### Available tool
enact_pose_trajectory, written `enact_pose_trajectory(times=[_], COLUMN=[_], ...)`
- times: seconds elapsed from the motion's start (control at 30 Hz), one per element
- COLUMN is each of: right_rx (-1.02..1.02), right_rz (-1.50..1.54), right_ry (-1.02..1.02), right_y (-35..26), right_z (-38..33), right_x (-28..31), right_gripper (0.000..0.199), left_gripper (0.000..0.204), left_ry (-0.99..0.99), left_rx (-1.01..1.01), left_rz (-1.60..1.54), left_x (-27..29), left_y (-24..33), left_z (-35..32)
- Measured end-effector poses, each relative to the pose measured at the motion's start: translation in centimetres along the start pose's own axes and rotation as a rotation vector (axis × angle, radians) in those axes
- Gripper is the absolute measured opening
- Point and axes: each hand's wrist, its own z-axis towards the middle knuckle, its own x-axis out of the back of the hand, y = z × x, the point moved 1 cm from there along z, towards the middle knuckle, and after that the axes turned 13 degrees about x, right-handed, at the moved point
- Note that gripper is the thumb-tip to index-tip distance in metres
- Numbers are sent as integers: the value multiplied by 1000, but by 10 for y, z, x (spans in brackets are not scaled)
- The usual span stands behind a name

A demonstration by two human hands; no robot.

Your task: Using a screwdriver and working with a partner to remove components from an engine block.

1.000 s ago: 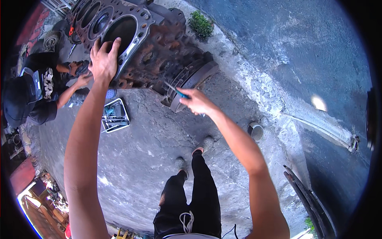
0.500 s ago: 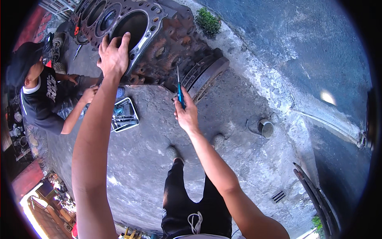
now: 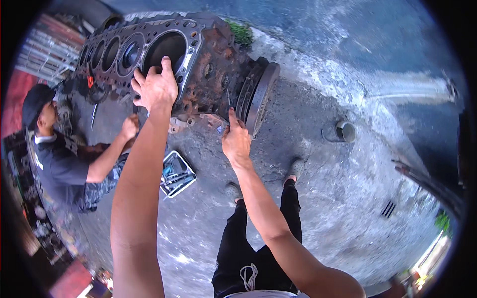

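A rusty engine block (image 3: 214, 54) stands ahead of me, its row of cylinder bores facing up. My left hand (image 3: 158, 88) rests at the rim of the nearest bore (image 3: 166, 47), fingers apart and gripping no tool. My right hand (image 3: 235, 141) is closed round a screwdriver (image 3: 229, 97). Only its thin shaft shows now, pointing at the block's end face beside a round ribbed pulley (image 3: 263, 97). The fingers cover its handle, and I cannot tell whether the tip touches the metal.
A co-worker (image 3: 64, 159) in a dark shirt and cap sits at the left, hands near the block. A white-rimmed tool tray (image 3: 178, 174) lies on the concrete floor. To the right are a metal can (image 3: 345, 131), a floor drain (image 3: 388, 209) and dark pipes (image 3: 430, 186).
My view has shifted, and more of the block shows. My right hand has come closer to the pulley, its fingers now hiding the teal handle. The co-worker's hand has risen toward the block.
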Motion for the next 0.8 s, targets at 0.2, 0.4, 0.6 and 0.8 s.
enact_pose_trajectory(times=[0.2, 0.4, 0.6, 0.8], right_rx=[47, -59, -118, -65], right_rz=[-26, -9, 42, 139], right_ry=[185, 84, 16, 211], right_y=[2, -10, -31, -5], right_z=[31, 30, 31, 24], right_x=[-8, -1, 15, -19], right_gripper=[53, 57, 57, 51], left_gripper=[73, 71, 75, 74], left_ry=[-49, -92, -104, -135], left_rx=[-7, -5, -2, 11], left_rz=[-53, -26, 23, 35], left_x=[5, 3, 12, 7], left_y=[14, 5, 2, 6], left_z=[-3, -6, -7, -9])
